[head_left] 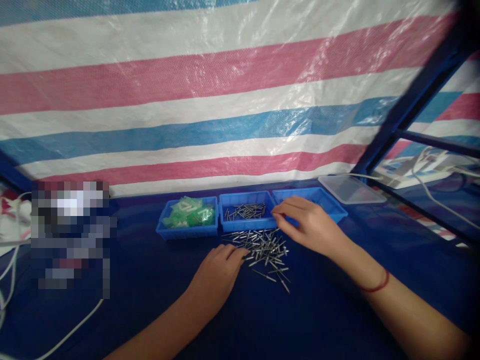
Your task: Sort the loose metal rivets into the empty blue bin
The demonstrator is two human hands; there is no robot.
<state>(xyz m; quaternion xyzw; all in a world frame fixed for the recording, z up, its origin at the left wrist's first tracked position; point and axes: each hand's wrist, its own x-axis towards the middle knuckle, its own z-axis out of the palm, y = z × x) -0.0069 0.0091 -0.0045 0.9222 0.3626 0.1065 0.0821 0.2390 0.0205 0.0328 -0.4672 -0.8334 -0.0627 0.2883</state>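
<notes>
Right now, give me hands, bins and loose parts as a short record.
Left hand: at left edge of pile of thin silver metal pins
Right hand: over right blue plastic bin; grip unclear
Left blue plastic bin: green plastic packets
Middle blue plastic bin: slim grey metal pins
Pile: on dark blue tabletop

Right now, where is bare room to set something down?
Bare tabletop: left of the left hand, before the left bin; between the forearms, nearer than the pin pile. Crowded: the pile, by the middle bin and right hand.
</notes>
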